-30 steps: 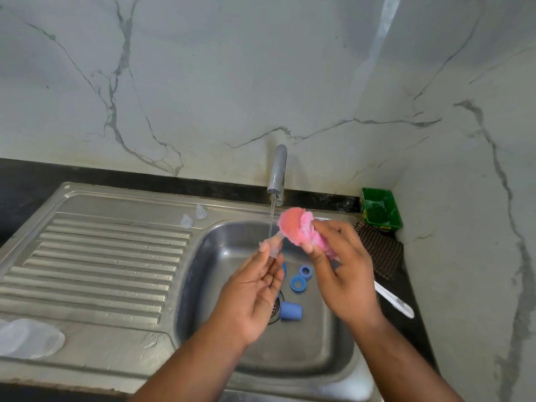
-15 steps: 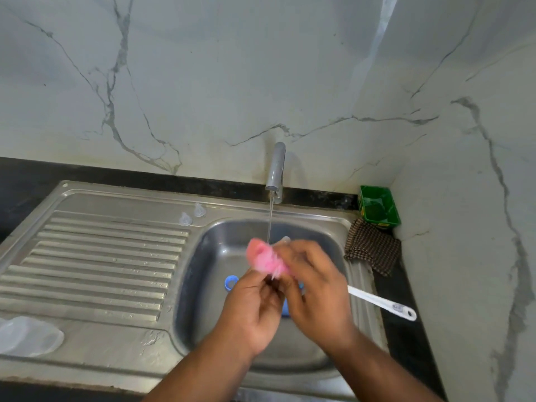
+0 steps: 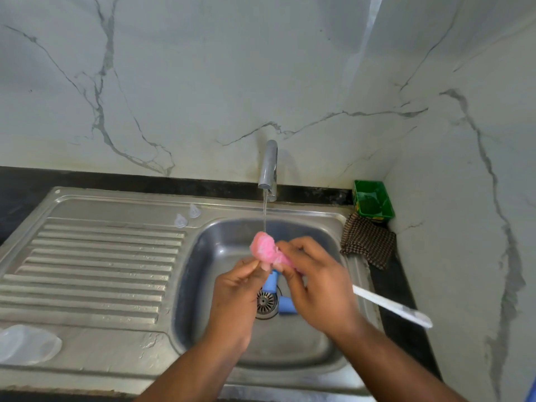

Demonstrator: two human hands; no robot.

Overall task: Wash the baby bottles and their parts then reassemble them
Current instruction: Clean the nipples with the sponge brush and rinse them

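The left hand (image 3: 240,288) pinched a small clear part (image 3: 265,266) above the sink basin (image 3: 203,271), and the right hand (image 3: 316,285) gripped the pink brush (image 3: 262,246) against it, under the tap (image 3: 269,166). The wet part could, I think, slip from that pinch toward the drain (image 3: 266,301) if the brush pushed hard. The basin held one blue part (image 3: 271,281) at 12 o'clock of the drain and a second blue part (image 3: 287,306) at 3 o'clock. What the green box (image 3: 372,201) at 2 o'clock held, I could not tell
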